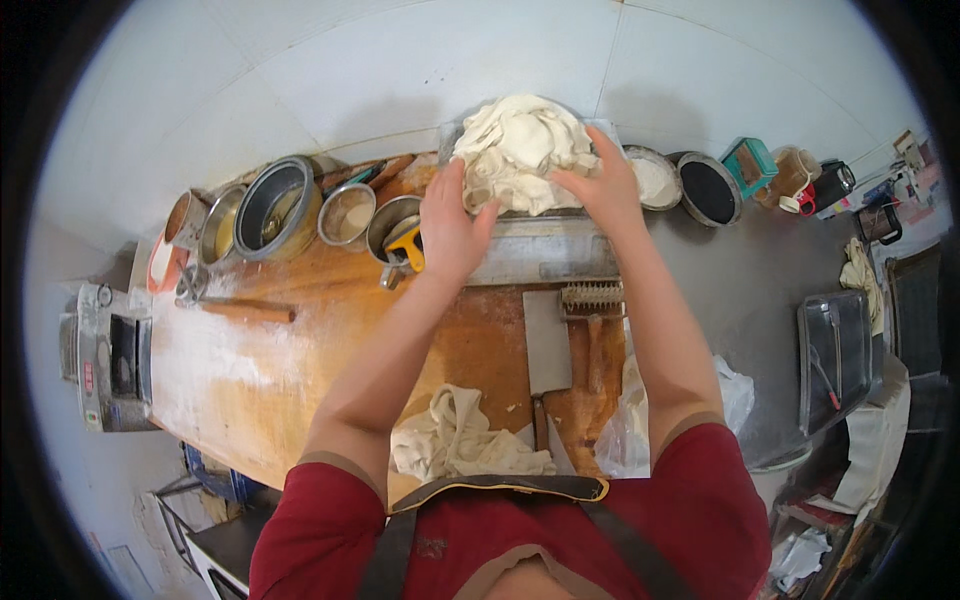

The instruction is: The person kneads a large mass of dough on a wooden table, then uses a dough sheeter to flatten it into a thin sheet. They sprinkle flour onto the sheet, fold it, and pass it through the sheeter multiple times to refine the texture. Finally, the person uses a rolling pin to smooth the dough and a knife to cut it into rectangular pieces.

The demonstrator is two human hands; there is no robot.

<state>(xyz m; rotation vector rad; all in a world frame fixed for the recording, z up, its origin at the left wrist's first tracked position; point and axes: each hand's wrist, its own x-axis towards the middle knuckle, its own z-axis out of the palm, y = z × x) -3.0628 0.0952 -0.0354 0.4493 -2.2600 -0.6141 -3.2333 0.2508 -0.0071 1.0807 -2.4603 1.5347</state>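
A heap of pale, folded cloth or dough (529, 146) lies on a metal tray-like surface against the wall; I cannot tell which material it is. My left hand (456, 217) is at its left front edge, thumb and fingers spread. My right hand (607, 187) reaches over its right side, with the thumb across the front and fingers near the far edge. Neither hand appears closed around anything, though the fingertips seem to touch the heap. Before it lies a flat metal scale or tray (536, 259).
A cleaver (547, 345) and spiked roller (592, 300) lie on the wooden worktop (337, 330). Crumpled cloth (465, 442) is near my body. Bowls and pots line the wall, including a large pot (276, 206), a flour bowl (656, 180) and a dark-filled bowl (707, 189). Rightward is a black tray (836, 360).
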